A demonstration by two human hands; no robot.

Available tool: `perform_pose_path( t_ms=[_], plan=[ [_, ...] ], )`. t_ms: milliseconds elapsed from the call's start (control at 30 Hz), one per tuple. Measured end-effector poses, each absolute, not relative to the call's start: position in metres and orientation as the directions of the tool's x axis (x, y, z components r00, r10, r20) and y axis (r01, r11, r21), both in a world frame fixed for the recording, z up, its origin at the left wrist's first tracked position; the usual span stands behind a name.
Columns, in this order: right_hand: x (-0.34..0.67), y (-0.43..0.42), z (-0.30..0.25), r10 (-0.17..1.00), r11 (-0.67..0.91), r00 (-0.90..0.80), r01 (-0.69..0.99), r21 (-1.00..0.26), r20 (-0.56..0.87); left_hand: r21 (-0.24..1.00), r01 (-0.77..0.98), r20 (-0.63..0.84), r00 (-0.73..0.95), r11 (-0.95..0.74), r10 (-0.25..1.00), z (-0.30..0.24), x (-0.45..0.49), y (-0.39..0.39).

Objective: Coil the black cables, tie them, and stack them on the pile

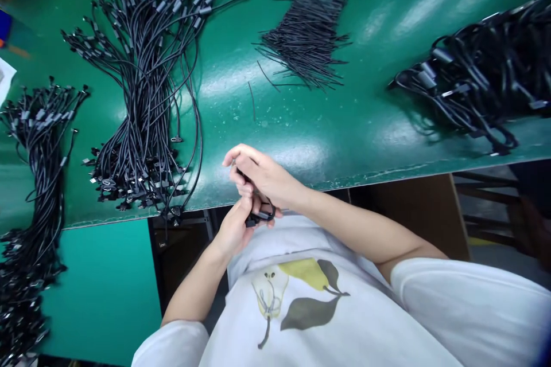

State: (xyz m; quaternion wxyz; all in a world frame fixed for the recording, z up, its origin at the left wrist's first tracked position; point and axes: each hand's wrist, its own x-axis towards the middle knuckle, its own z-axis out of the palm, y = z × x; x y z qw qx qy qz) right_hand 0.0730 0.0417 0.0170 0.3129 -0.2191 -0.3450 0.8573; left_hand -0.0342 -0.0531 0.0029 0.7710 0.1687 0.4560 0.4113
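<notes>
Close to my body at the table's front edge, my left hand [236,223] is closed around a black cable [264,216] folded into a small loop. Its dark connector end shows below the fingers. My right hand [269,178] lies just above and touches the left one, its fingers bent over the upper part of the same cable. The fingers hide most of the cable there, and I cannot make out whether a tie is around it. Beyond the hands, a single thin black tie [252,101] lies on the table.
A pile of thin black ties [307,34] lies further back on the green table [241,46]. Straight cables [144,69] form a big heap to the left, with another bundle [43,155] hanging over the edge. Looped, bundled cables [486,74] are heaped at the right.
</notes>
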Motion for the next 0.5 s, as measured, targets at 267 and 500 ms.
perform_pose_path(
  t_ms=[267,500],
  plan=[
    [0.081,0.045,0.007,0.764,-0.446,-0.643,-0.467,-0.763,-0.053,0.677,-0.359,-0.556,0.322,0.642,0.766,0.017,-0.037,-0.041],
    [0.089,0.044,0.009,0.696,-0.585,-0.696,-0.406,-0.702,-0.178,0.704,-0.289,-0.539,0.378,0.649,0.753,0.007,-0.034,-0.045]
  ],
)
